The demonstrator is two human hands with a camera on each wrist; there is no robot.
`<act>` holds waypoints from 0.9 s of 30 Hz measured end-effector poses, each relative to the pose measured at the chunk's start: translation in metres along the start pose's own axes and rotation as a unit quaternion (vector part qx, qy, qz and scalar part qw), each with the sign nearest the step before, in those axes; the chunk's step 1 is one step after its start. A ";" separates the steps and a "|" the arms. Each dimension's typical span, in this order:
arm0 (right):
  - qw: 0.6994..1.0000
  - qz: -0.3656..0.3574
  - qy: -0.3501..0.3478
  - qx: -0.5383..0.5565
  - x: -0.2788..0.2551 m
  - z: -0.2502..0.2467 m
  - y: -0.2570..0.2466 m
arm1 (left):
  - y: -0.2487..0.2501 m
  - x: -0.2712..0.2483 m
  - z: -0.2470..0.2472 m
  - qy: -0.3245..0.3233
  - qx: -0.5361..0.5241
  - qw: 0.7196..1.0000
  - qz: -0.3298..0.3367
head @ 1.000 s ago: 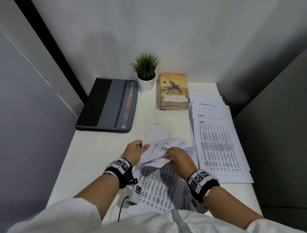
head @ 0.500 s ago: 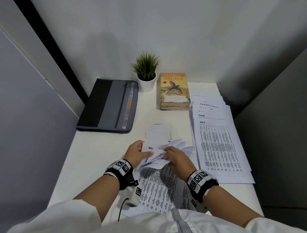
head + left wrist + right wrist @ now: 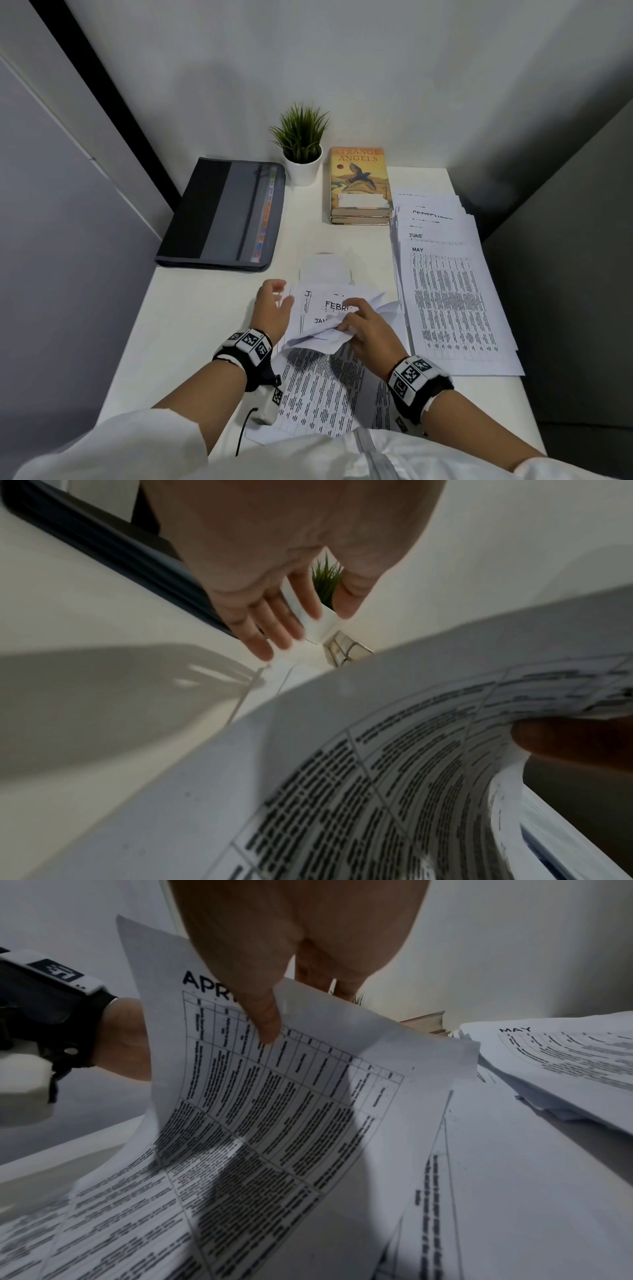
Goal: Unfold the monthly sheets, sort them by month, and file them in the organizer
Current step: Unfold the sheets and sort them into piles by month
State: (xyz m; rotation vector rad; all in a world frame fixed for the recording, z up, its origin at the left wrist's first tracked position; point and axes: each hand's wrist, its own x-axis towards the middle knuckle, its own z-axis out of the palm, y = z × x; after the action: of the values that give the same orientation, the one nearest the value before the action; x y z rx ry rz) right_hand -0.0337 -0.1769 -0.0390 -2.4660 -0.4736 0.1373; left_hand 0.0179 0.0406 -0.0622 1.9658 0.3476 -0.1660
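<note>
Loose monthly sheets [image 3: 329, 308] lie in a pile at the desk's front middle, with FEBRU and JAN headings showing. My right hand [image 3: 346, 320] pinches the raised top edge of the APRIL sheet [image 3: 291, 1096], thumb [image 3: 267, 1026] on its printed face; its lower half [image 3: 318, 387] trails toward me. My left hand [image 3: 279, 293] hovers just left of the pile with fingers [image 3: 274, 626] straight and spread, holding nothing. A flat stack of unfolded sheets [image 3: 452, 308] lies at the right, MAY on top, JUNE and later months fanned behind. The dark grey organizer [image 3: 222, 212] lies closed at the back left.
A potted plant [image 3: 301, 150] and a stack of books [image 3: 359, 185] stand at the back middle. A white paper piece [image 3: 325, 269] lies beyond the pile. Grey partition walls close in the desk [image 3: 191, 325] on both sides.
My left hand has let go of the sheets and opened beside the pile. The folded sheet marked MA has dropped back, so FEBRU and JAN headings show again.
</note>
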 end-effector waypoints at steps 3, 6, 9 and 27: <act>1.000 -0.010 -0.007 0.019 -0.004 0.000 -0.002 | -0.003 0.000 0.001 -0.043 -0.017 0.999 -0.024; 0.999 -0.001 -0.018 0.028 -0.011 -0.002 -0.003 | -0.004 -0.001 0.003 -0.049 0.029 0.998 -0.004; 0.999 -0.004 -0.020 0.032 -0.021 -0.008 -0.004 | -0.004 0.001 0.012 -0.096 0.056 0.993 -0.026; 0.996 -0.016 -0.090 -0.004 0.000 -0.020 -0.002 | 0.005 -0.008 0.008 -0.202 -0.037 0.976 -0.069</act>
State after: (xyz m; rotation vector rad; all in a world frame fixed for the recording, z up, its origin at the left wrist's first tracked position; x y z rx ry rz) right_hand -0.0297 -0.1866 -0.0215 -2.4644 -0.5903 0.3471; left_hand 0.0118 0.0303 -0.0592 1.7822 0.2189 -0.6225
